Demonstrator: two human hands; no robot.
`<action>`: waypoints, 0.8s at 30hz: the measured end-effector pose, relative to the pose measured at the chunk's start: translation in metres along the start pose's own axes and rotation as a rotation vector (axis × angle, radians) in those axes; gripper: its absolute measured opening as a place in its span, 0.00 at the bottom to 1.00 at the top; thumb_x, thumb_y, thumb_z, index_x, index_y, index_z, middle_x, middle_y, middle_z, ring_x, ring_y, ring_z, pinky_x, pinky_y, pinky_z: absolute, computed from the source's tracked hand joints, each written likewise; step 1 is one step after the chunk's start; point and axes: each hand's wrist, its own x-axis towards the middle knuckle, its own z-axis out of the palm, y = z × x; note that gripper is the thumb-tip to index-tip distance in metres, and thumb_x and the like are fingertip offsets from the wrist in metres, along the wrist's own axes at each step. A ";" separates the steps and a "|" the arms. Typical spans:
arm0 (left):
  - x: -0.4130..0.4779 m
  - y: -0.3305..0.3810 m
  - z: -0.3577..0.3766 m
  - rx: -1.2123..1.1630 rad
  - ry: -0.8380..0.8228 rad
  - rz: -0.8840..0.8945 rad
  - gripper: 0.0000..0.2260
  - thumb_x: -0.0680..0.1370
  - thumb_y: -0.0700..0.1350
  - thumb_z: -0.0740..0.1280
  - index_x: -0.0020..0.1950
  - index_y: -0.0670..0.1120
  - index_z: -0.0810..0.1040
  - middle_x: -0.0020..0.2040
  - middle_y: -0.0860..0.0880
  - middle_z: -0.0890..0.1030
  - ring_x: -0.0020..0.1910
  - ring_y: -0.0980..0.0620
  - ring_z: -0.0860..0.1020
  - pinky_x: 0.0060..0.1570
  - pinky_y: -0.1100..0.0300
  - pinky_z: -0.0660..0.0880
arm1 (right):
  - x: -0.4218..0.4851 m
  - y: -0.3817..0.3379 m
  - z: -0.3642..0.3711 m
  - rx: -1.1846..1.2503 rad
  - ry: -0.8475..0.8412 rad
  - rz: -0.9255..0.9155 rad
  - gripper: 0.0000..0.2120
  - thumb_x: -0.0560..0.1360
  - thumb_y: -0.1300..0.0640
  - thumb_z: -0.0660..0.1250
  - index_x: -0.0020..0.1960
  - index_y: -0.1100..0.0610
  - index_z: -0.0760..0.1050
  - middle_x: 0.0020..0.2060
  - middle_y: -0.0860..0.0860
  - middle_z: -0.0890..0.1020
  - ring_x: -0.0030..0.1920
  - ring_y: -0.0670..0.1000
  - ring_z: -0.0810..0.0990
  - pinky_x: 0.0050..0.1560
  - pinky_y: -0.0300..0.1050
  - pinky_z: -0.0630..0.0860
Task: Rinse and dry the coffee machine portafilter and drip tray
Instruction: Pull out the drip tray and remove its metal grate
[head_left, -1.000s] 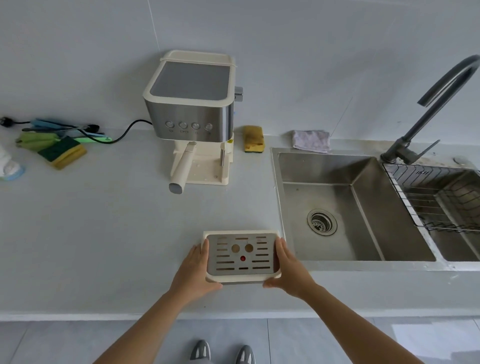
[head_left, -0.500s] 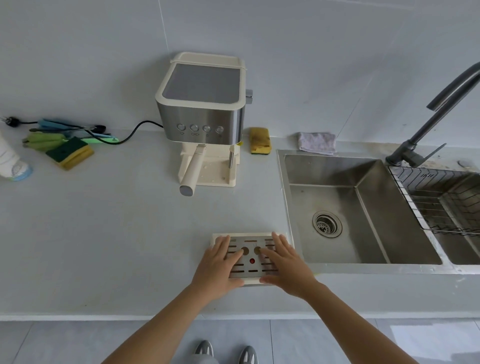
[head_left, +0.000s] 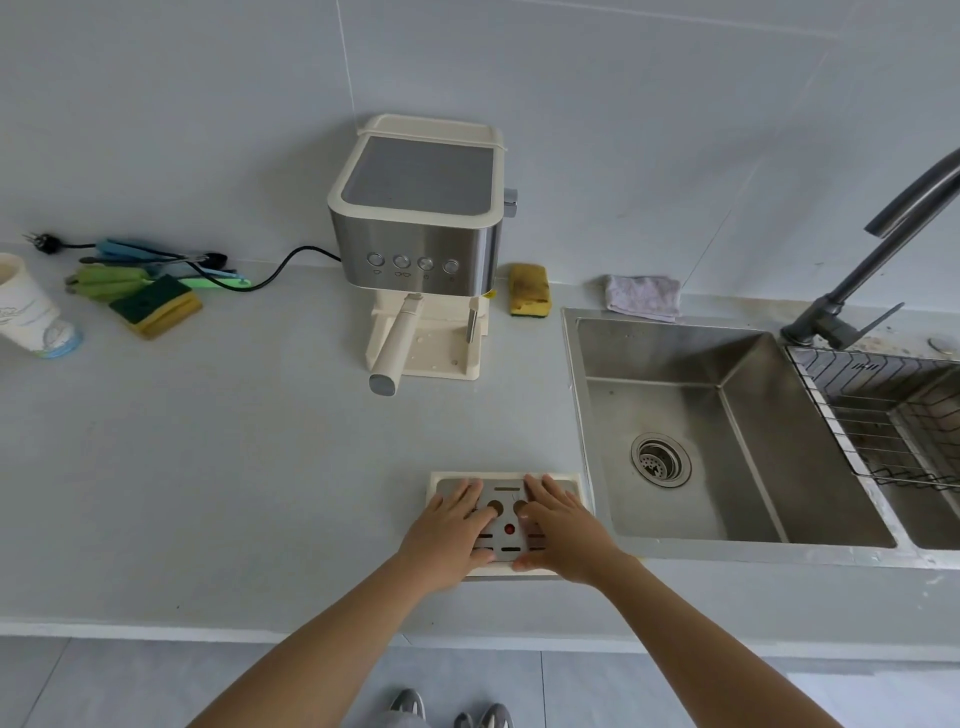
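Note:
The cream drip tray (head_left: 506, 476) with its slotted metal grate (head_left: 508, 544) lies on the counter near the front edge, just left of the sink. My left hand (head_left: 452, 530) and my right hand (head_left: 561, 530) rest flat on the grate, fingers spread, thumbs at its two round holes. The hands hide most of the grate. The portafilter (head_left: 395, 343), with a cream handle, is locked in the coffee machine (head_left: 421, 228) at the back of the counter and points toward me.
A steel sink (head_left: 727, 441) with a grey faucet (head_left: 857, 280) lies at the right, and a wire rack (head_left: 893, 415) sits over its second basin. A folded cloth (head_left: 643, 296) and a yellow sponge (head_left: 529, 290) lie behind. A paper cup (head_left: 31, 312), a green sponge (head_left: 156, 306) and a power cord (head_left: 275, 275) are at the left.
Both hands left the tray's sides and moved on top of the grate, thumbs now at the round holes. The tray stays on the counter.

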 end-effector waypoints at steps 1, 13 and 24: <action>0.000 0.000 0.000 -0.007 0.001 -0.001 0.25 0.80 0.54 0.56 0.75 0.48 0.55 0.78 0.45 0.43 0.77 0.47 0.41 0.74 0.52 0.44 | 0.000 0.000 -0.001 0.002 0.000 0.001 0.31 0.71 0.44 0.67 0.70 0.53 0.63 0.76 0.49 0.46 0.76 0.52 0.41 0.74 0.50 0.47; -0.006 -0.013 -0.019 -0.028 0.072 0.008 0.23 0.79 0.53 0.59 0.72 0.47 0.61 0.78 0.46 0.44 0.77 0.47 0.43 0.74 0.53 0.46 | 0.004 -0.013 -0.010 -0.023 0.096 -0.036 0.27 0.72 0.44 0.66 0.67 0.52 0.65 0.76 0.47 0.46 0.76 0.50 0.41 0.74 0.46 0.44; -0.060 -0.101 -0.028 0.044 0.189 -0.146 0.18 0.81 0.52 0.54 0.68 0.46 0.64 0.78 0.46 0.47 0.77 0.46 0.44 0.73 0.54 0.47 | 0.044 -0.107 -0.007 -0.053 0.134 -0.171 0.28 0.73 0.43 0.64 0.69 0.54 0.64 0.76 0.49 0.47 0.76 0.52 0.42 0.74 0.47 0.45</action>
